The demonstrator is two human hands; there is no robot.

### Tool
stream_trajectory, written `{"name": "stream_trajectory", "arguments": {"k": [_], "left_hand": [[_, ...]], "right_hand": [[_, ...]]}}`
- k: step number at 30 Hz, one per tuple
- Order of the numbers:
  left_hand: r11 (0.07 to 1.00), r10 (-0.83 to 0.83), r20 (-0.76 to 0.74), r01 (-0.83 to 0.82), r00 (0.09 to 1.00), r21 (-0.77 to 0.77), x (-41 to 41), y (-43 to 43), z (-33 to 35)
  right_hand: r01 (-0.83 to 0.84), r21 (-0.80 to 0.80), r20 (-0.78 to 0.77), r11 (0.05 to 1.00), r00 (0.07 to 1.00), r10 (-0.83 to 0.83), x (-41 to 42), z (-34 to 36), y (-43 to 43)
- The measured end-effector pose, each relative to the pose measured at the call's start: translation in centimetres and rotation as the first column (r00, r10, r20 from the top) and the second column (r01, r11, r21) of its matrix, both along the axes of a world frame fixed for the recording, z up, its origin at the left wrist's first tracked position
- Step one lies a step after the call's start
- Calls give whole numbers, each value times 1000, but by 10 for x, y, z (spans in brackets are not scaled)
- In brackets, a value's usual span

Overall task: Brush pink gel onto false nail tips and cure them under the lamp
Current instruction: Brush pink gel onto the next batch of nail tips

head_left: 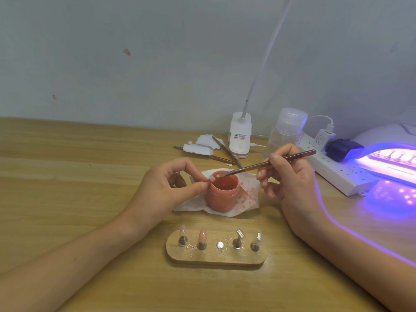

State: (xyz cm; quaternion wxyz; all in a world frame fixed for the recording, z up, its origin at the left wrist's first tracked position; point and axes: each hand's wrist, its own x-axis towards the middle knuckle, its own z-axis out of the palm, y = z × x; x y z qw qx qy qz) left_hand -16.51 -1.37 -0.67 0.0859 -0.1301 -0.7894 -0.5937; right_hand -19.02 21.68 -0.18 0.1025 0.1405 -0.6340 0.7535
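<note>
One lit lamp is kept close at right; one mount on the stand is bare (probably this tip's). Over the gel jar, for drips, brush and nail tip are pinched by right hand and left hand.

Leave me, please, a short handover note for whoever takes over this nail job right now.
Left-hand grip pinches a nail tip over the open gel jar. Right-hand grip holds the brush, bristles at that tip.
Stand: two pink tips on the left, middle peg bare, two clear tips on the right.
Lamp lit at right; contents unclear.
Done: two tips look coated. Left: finish the held tip, coat the clear two, cure.
</note>
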Motion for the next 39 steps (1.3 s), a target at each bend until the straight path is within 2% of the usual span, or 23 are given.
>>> {"name": "stream_trajectory", "arguments": {"k": [4,8,11,13,17,20,22,26,29,31,35,39], "left_hand": [[1000,-4,-8,4,1000,-2,0,0,0],[1000,6,-8,-6,1000,-11,0,0,-1],[1000,9,-5,-9,1000,-16,-1,-1,0],[1000,9,-3,-9,1000,-14,-1,-1,-1],[1000,19,-4,-19,1000,-3,-1,-1,-2],[1000,14,-17,-14,1000,-12,-1,-1,-3],[1000,5,-29,-5,1000,-21,-1,0,-3],[999,-2,-59,0,998,-35,-2,-1,-3],[999,-4,-71,1,997,-45,-3,-1,-3],[999,-11,-77,8,997,-37,-3,-1,-4],[999,-24,-88,21,996,-28,-3,-1,-4],[999,-29,-95,27,995,-21,-4,-2,-6]], "right_hand": [[-72,-4,-33,997,997,72,1,1,-2],[-9,12,2,1000,1000,9,0,-1,-1],[-61,-39,-33,997,998,59,1,1,-1],[-78,3,-39,997,996,79,2,1,-2],[-4,18,-2,1000,1000,4,1,-1,0],[-57,-33,-25,998,998,56,2,0,-1],[-72,-5,-27,997,997,72,2,0,-2],[6,8,26,1000,1000,-6,-1,-1,0],[-58,-44,0,997,998,58,0,0,0],[-89,-13,-18,996,996,89,1,0,-2],[-20,-9,43,1000,999,20,-2,-1,0],[-84,-40,-1,996,996,84,-1,-1,-1]]}}
